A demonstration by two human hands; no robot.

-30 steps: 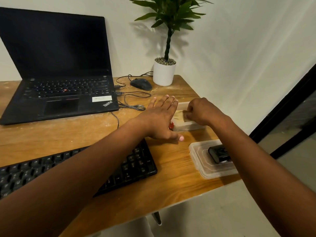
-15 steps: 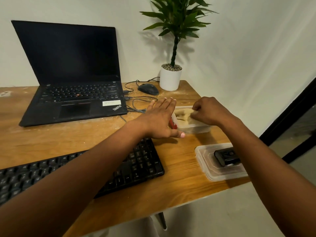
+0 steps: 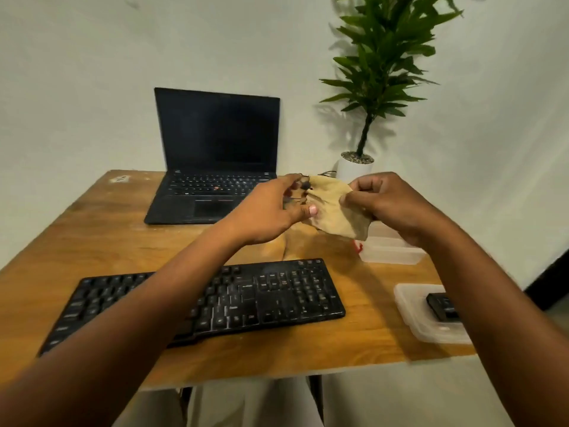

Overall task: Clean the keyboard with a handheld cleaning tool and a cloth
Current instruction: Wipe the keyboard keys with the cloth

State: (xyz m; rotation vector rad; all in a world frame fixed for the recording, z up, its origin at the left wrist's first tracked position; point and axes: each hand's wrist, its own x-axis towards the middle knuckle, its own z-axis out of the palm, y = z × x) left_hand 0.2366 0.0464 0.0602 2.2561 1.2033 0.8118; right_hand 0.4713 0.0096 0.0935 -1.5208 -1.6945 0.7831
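A tan cloth (image 3: 332, 211) hangs in the air above the desk, stretched between both hands. My left hand (image 3: 271, 211) pinches its left edge with thumb and fingers. My right hand (image 3: 385, 201) grips its right edge with curled fingers. Below them a black keyboard (image 3: 246, 297) lies flat on the wooden desk (image 3: 92, 235), nearer to me. A clear plastic container (image 3: 391, 251) stands under the cloth at the right, with something red at its left side. A small black device (image 3: 441, 306) lies on a clear lid (image 3: 412, 309) near the desk's right front corner.
An open black laptop (image 3: 215, 167) with a dark screen stands at the back of the desk. A potted plant (image 3: 354, 167) stands at the back right by the wall. The desk's front edge is close to my legs.
Both hands have lifted the cloth out of the clear container and now hold it spread above the desk. The view has tilted up and back.
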